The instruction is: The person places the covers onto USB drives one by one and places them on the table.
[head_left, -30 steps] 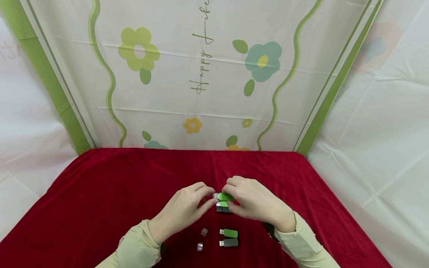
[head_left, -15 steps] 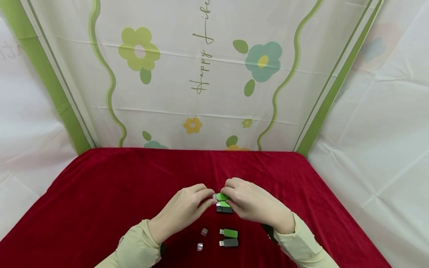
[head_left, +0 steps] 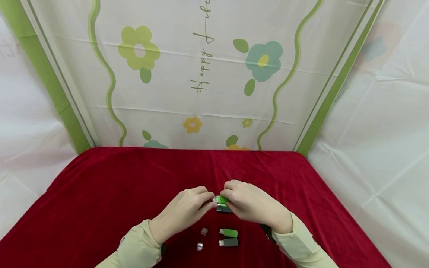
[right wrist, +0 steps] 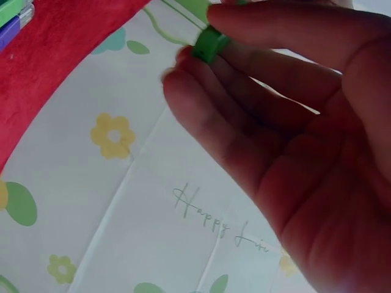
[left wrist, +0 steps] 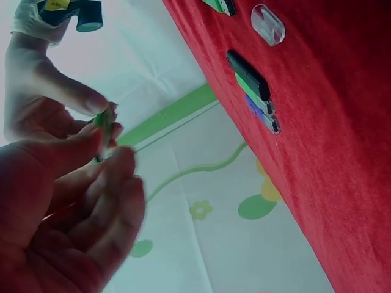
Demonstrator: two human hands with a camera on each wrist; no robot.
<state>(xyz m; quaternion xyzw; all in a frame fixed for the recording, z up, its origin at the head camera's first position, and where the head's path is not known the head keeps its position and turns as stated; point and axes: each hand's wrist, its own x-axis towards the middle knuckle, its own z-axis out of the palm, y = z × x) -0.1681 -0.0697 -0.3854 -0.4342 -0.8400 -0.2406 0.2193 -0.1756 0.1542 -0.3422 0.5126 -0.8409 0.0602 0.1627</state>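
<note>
Above the red cloth, my right hand (head_left: 254,204) pinches a green USB flash drive (head_left: 222,200) between thumb and fingers. From the other side my left hand (head_left: 186,208) pinches the clear cap (head_left: 215,200) at the drive's plug end. Whether the cap is fully seated cannot be told. In the left wrist view the held drive (left wrist: 105,129) is edge-on and blurred; the right wrist view shows its green end (right wrist: 209,44) between the fingertips. Beyond it on the cloth, a black drive (left wrist: 249,73), a green drive (left wrist: 252,88) and a blue one (left wrist: 256,105) lie capped, side by side.
Nearer the person, an uncapped green drive (head_left: 230,233) and an uncapped dark grey drive (head_left: 230,242) lie parallel on the red cloth (head_left: 134,186). Two loose clear caps (head_left: 204,231) are left of them. White printed fabric walls (head_left: 207,104) enclose the table.
Both hands have lowered slightly toward the person with the drive and cap between them. The right fingers have closed in around the green drive. Things on the cloth stay put.
</note>
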